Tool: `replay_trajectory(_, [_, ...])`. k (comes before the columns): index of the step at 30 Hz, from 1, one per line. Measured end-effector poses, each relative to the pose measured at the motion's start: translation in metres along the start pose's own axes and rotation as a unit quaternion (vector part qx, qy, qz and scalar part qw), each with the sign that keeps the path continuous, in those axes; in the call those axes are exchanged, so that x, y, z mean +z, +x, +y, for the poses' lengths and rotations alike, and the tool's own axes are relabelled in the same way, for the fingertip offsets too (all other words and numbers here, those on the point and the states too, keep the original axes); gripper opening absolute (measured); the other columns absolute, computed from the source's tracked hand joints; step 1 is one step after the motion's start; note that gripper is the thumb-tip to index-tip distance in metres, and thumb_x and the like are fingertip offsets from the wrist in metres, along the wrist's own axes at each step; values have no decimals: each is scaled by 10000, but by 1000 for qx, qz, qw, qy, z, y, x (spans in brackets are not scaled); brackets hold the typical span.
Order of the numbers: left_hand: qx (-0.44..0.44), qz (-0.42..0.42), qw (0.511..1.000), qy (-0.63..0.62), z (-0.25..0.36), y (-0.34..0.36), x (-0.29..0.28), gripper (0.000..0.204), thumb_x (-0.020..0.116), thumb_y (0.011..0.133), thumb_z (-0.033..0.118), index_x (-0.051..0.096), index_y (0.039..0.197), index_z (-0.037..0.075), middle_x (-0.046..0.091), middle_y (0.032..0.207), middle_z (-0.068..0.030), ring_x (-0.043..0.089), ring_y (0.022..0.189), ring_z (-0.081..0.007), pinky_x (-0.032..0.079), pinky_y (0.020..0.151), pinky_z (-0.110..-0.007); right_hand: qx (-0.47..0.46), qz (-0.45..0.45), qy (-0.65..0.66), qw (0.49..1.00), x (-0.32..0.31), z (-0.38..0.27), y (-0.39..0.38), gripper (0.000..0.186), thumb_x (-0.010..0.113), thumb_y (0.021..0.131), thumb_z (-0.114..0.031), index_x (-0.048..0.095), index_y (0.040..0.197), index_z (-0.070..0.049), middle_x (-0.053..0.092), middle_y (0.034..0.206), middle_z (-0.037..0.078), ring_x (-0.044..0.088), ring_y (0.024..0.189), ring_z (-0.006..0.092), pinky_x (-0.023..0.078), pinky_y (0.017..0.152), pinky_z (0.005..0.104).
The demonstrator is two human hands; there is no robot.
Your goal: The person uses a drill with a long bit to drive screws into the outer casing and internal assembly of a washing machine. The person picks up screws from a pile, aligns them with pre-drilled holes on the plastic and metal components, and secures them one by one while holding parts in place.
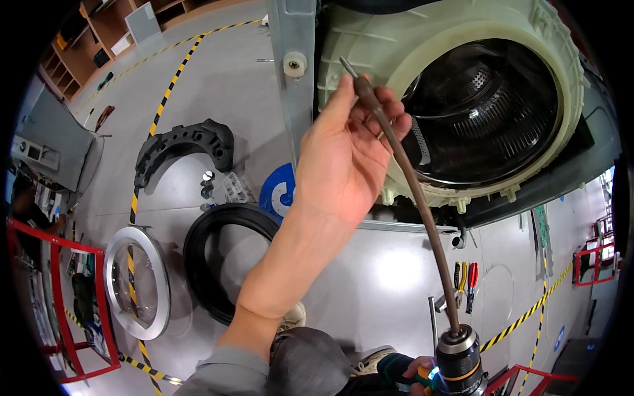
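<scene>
Brown metal: one long shaft point(422, 204), clamped near its far end in the left hand point(350, 148), seated at its near end in one power drill point(460, 362), held low by the right hand point(417, 367), partly hidden. Far right: one cream tub point(422, 33). Left, on floor: one black ring gasket point(193, 254), one round door point(137, 284), one curved black block point(178, 138).

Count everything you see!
Washer tub: 1, pale green, upper right
Drum: 1, dark, inside tub
Drill: 1, mostly black, lower right
Rod: 1, brown, in drill
Curved block: 1, black, left floor
Round door: 1, silver, lower left
Rubber ring: 1, black, beside door
Floor sign: 1+, blue, near ring
Hand tools: 2+, yellow, red, right floor
Floor tape: several, yellow-black, both sides
Frames: 2+, red, far sides
Shelves: several, brown, upper left
Left hand: 1, grey sleeve, on rod
Right hand: 1, bare, on drill
</scene>
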State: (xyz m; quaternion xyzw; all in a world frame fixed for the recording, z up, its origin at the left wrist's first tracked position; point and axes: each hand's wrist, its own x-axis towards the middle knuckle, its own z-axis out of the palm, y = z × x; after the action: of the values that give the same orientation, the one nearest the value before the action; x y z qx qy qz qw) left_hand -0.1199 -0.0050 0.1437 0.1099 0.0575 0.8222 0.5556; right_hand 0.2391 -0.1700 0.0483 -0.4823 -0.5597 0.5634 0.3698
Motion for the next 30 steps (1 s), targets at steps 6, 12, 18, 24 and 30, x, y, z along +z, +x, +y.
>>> replay_trajectory(6, [58, 39, 997, -13, -6, 17, 11, 220, 490, 1001, 263, 552, 1085, 69, 570, 1001, -98, 548, 918, -200, 479, 857, -369, -11, 0, 0, 1000, 22, -3, 8, 269, 670, 773, 42, 597, 1031, 15, 609, 938, 117, 604, 817, 211, 503, 751, 308])
replay_trajectory(12, [141, 18, 988, 67, -17, 20, 7, 296, 458, 1010, 284, 500, 1207, 67, 535, 1057, -108, 500, 985, -208, 415, 936, -371, -26, 13, -6, 1000, 37, -9, 11, 267, 672, 773, 34, 600, 1029, 23, 617, 937, 123, 610, 814, 215, 507, 751, 311])
replay_trajectory(18, [169, -41, 973, 149, -17, 12, 7, 317, 410, 1021, 308, 475, 1269, 122, 543, 1149, -110, 507, 1028, -212, 397, 950, -375, -30, 14, 8, 999, 56, -8, 15, 265, 675, 773, 27, 603, 1028, 30, 624, 936, 129, 617, 812, 219, 511, 751, 315])
replay_trajectory(24, [126, -95, 980, 124, -12, 13, -5, 314, 381, 1026, 315, 466, 1286, 160, 543, 1186, -126, 518, 1024, -215, 397, 952, -384, -36, 20, 7, 999, 66, -10, 19, 265, 678, 773, 19, 606, 1027, 38, 631, 935, 135, 624, 809, 224, 515, 750, 318])
replay_trajectory(30, [278, -34, 870, 406, -24, 17, -28, 330, 441, 1010, 226, 477, 1288, 52, 538, 1198, -119, 539, 988, -219, 417, 926, -361, -38, 24, 5, 999, 70, -10, 20, 265, 681, 773, 12, 608, 1026, 45, 639, 934, 141, 631, 806, 228, 519, 750, 321])
